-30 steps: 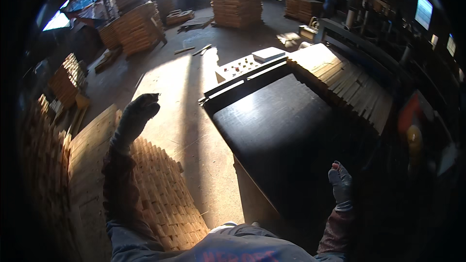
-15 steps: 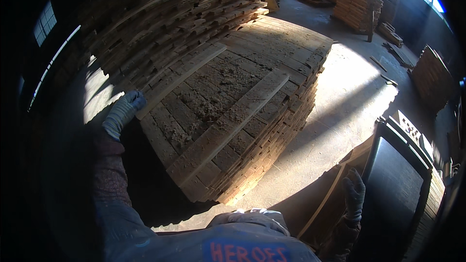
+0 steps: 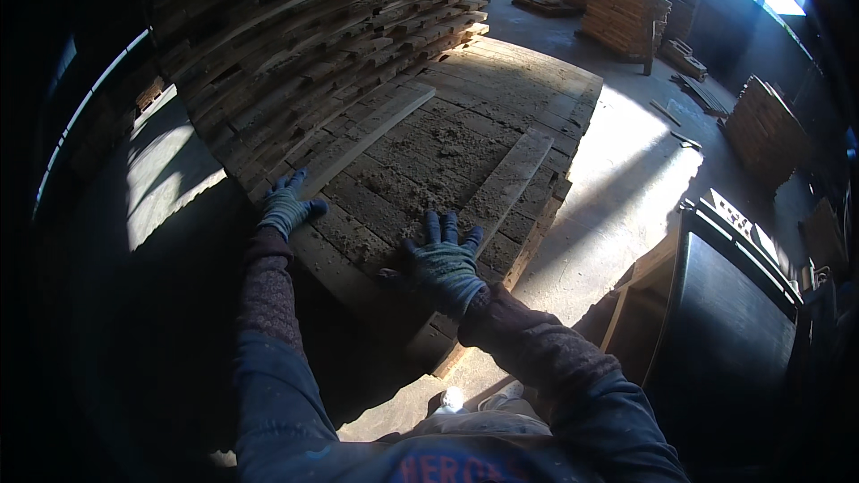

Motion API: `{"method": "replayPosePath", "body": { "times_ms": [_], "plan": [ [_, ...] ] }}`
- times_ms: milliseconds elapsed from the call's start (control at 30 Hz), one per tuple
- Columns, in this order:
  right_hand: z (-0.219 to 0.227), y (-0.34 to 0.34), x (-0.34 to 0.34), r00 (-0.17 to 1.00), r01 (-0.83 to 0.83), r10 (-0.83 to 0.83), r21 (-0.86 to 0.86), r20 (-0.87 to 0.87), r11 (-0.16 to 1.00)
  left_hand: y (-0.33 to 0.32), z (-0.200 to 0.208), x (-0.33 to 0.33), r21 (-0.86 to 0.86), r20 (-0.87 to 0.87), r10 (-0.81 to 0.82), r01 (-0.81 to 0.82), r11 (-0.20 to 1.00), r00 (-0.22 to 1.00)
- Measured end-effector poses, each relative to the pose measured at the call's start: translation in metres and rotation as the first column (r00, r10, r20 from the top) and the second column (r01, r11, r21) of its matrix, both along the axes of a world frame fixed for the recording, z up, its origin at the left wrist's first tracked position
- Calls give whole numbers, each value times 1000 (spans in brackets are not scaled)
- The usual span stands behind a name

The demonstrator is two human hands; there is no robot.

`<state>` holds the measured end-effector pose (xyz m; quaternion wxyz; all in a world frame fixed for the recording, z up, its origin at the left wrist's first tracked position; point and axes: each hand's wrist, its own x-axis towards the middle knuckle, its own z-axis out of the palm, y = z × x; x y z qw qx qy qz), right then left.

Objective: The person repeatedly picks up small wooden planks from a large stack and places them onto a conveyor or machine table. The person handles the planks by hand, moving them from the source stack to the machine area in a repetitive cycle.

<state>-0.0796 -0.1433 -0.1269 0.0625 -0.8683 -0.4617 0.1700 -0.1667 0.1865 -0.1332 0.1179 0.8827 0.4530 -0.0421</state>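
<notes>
The person's right hand (image 3: 445,264), gloved with fingers fanned out, lay palm down toward the near end of the low plank stack (image 3: 528,72), over the near part of the right loose board (image 3: 510,179). The left hand (image 3: 288,207), also gloved, had its fingers parted and thumb held away, by the near end of the left loose board (image 3: 371,139) (whether it pressed on the wood could not be told). Both boards lay lengthwise on top of the low plank stack, with crumbly sawdust (image 3: 420,152) strewn between them. Along that stack's left side rose a taller wall of planks (image 3: 304,45); to its right, across a sunlit strip of floor (image 3: 608,179), stood a black-topped machine table (image 3: 729,313). More wood piles (image 3: 617,13) stood beyond its far end.
</notes>
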Motion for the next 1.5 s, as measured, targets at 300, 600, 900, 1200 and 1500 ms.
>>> {"method": "replayPosePath", "body": {
  "times_ms": [300, 600, 900, 1200, 1500],
  "plan": [
    [-2, -56, 13, 905, 425, -413, 171, -104, 889, 10, 17, 11, -46, -135, -195, 190, 981, 971],
    [-32, -199, 70, 471, 806, 157, 496, -868, 324, -76, 29, 41, 175, -110, -287, 303, 937, 952],
    [-70, -457, 57, 303, 952, 523, 283, -797, -119, -398, 13, 127, -247, 364, -695, 784, 569, 619],
    [-103, -530, 44, 330, 934, 364, 244, -871, -262, -650, -71, 136, -528, 580, -479, 752, 395, 659],
    [-210, -478, 86, 165, 941, 608, -60, -776, -332, -683, -96, 136, 76, 409, -888, 961, 265, 212]
  ]
}}
